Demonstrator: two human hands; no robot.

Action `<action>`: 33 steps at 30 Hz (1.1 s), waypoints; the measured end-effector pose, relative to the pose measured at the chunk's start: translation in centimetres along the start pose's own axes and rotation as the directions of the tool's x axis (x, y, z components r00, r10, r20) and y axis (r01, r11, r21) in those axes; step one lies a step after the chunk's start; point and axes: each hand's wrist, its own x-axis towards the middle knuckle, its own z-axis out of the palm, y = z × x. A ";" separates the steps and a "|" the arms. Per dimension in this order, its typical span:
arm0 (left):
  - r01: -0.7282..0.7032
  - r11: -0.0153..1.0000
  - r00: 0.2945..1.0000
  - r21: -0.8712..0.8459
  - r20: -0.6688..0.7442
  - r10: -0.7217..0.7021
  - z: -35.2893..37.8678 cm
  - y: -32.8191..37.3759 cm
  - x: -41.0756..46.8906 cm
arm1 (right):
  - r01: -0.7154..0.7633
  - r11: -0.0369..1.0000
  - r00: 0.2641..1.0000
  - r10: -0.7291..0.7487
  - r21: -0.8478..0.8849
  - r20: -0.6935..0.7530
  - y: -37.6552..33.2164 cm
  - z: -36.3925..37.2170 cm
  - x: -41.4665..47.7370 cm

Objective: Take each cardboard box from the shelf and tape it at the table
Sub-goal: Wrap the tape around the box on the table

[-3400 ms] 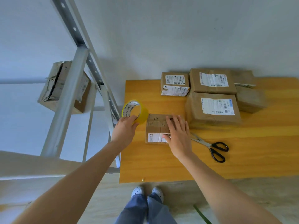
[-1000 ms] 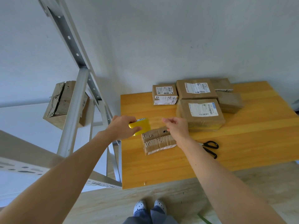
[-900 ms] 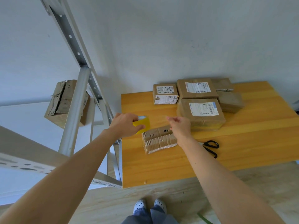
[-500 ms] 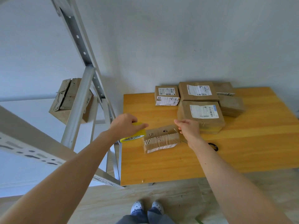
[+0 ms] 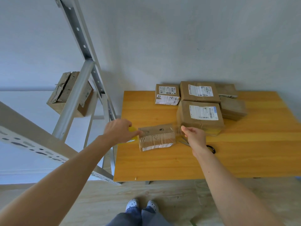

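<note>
Taping is the step in hand: the small cardboard box [image 5: 157, 137] lies on the near-left part of the table [image 5: 162, 163], and a strip of clear tape [image 5: 175, 128] runs across its top from left to right. My left hand [image 5: 118, 130] grips the yellow tape roll [image 5: 132, 129] at the box's left end, fingers curled round it. My right hand [image 5: 194, 136] pinches the free end of the strip just past the box's right end, above the table surface. I judge that the strip is not yet pressed down along its whole length, though the film is too transparent to confirm this. The next move calls for lowering the free end onto the box's right face, smoothing it flat, then cutting at the roll side. The scissors [image 5: 211, 148] lie just beside the right wrist, partly hidden by it, so the right hand must release the tape first. Containers: five other boxes [image 5: 184, 118] are grouped at the back of the table, all closed, several with white labels; their contents do not show. One more box [image 5: 61, 95] stands on the shelf [image 5: 73, 101] behind a metal upright, its top ragged; I cannot tell what it holds.
</note>
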 end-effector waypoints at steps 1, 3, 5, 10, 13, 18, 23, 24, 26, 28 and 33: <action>0.003 1.000 1.000 0.005 0.005 -0.003 0.4 0.2 0.1 | -0.006 1.000 1.000 0.006 0.007 -0.003 0.3 -0.1 0.2; 0.001 1.000 1.000 0.029 0.015 -0.001 1.2 0.3 0.2 | -0.023 1.000 1.000 0.023 -0.004 0.007 0.7 -0.2 0.5; -0.005 0.999 1.000 0.053 0.017 0.004 1.9 0.4 0.3 | -0.030 0.999 1.000 0.030 -0.018 0.007 1.2 -0.1 1.0; -0.013 0.992 1.000 0.125 -0.006 0.014 3.2 0.2 0.3 | -0.012 0.999 1.000 0.012 -0.031 0.001 2.0 0.5 1.7; 0.010 0.991 1.000 0.132 -0.016 -0.008 3.7 -0.3 0.4 | 0.017 0.999 1.000 -0.016 -0.036 0.014 2.1 1.0 2.1; 0.025 0.992 1.000 0.120 0.012 -0.026 4.5 -0.8 1.0 | 0.010 0.998 1.000 -0.009 -0.054 0.020 2.6 1.9 2.7; 0.041 0.994 0.999 0.097 0.024 -0.043 5.0 -1.0 1.6 | 0.020 0.999 1.000 -0.019 -0.051 0.022 2.8 2.3 3.3; 0.044 0.995 0.999 0.089 0.027 -0.046 5.2 -1.0 1.7 | 0.018 0.999 1.000 -0.017 -0.048 0.023 2.8 2.4 3.4; 0.047 0.996 0.998 0.072 0.042 -0.051 5.5 -1.1 2.0 | 0.009 0.999 1.000 -0.009 -0.043 0.019 2.8 2.5 3.4; 0.045 0.997 0.997 0.065 0.061 -0.049 5.7 -1.2 2.2 | 0.005 0.999 1.000 -0.005 -0.044 0.017 2.9 2.6 3.5; 0.052 0.997 0.995 0.054 0.081 -0.057 5.7 -1.4 2.5 | -0.004 1.000 1.000 0.004 -0.018 0.017 3.2 3.1 3.6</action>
